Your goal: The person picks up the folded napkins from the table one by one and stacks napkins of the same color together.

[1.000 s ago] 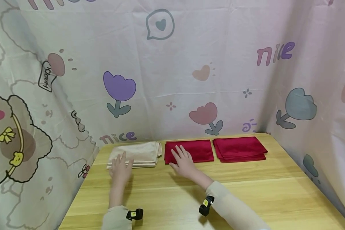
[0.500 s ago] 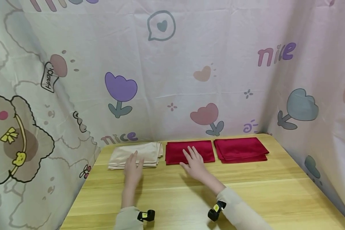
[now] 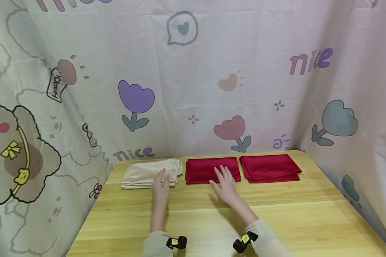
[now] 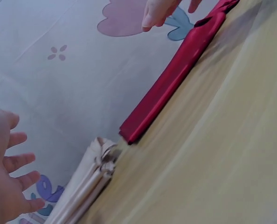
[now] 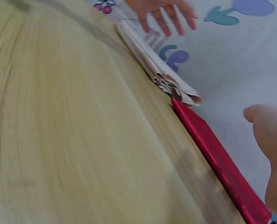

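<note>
In the head view a folded cream cloth [image 3: 139, 173] lies at the back left of the table. My left hand [image 3: 161, 187] is over its front right part, fingers straight and spread, holding nothing. A folded red cloth [image 3: 199, 169] lies in the middle, and my right hand [image 3: 226, 187] hovers at its front right part with fingers extended. To its right is a second folded red stack [image 3: 270, 166], its layers slightly fanned. The left wrist view shows the cream cloth's folded end [image 4: 94, 172] below the spread left fingers. In the right wrist view the right hand [image 5: 271, 149] is above the red cloth.
The three folded cloths stand in a row along the rear edge of the wooden table [image 3: 206, 221]. Behind and at both sides hangs a printed curtain [image 3: 186, 132]. A small black camera is strapped to each wrist.
Both hands have slid to the right, the left from the cream cloth's left part to its right part, the right across the middle red cloth. The cloths have not been moved.
</note>
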`<state>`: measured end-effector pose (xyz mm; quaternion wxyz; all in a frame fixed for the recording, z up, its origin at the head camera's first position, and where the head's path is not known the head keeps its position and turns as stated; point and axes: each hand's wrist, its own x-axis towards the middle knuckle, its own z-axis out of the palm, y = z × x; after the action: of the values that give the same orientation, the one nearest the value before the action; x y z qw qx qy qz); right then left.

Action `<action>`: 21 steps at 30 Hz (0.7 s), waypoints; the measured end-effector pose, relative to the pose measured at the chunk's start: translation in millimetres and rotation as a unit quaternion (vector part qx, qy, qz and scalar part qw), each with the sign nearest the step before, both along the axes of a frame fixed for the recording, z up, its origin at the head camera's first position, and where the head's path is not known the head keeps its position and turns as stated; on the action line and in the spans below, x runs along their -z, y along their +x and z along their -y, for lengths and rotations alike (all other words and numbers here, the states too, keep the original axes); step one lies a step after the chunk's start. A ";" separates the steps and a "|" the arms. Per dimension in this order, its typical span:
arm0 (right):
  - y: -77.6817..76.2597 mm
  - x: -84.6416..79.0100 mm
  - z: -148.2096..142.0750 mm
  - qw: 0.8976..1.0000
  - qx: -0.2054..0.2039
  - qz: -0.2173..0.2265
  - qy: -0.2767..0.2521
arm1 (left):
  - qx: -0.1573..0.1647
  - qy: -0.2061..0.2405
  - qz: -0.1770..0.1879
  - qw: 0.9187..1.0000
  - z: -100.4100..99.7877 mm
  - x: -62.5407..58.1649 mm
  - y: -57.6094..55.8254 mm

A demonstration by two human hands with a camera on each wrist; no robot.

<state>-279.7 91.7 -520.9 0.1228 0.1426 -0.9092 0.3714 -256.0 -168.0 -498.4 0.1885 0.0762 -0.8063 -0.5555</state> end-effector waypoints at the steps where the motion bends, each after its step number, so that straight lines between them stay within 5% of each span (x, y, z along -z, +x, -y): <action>1: 0.4 0.9 -1.5 1.000 0.005 -0.001 -0.012 | -0.002 0.011 -0.002 1.000 -2.6 1.4 0.1; 9: -0.6 10.7 -15.5 0.991 0.049 -0.042 -0.119 | -0.031 0.046 -0.017 0.998 -26.4 16.3 -1.5; 15: -2.6 22.4 -29.9 0.976 0.090 -0.025 -0.199 | -0.023 0.070 -0.016 0.997 -41.5 27.0 -1.8; 21: -2.9 27.1 -38.7 0.963 0.117 0.002 -0.243 | -0.028 0.088 0.022 0.996 -52.7 36.4 -1.3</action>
<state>-282.6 130.4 -548.0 0.1946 0.0002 -0.8023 0.5643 -257.3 -115.4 -534.8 0.1788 0.1267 -0.7560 -0.6168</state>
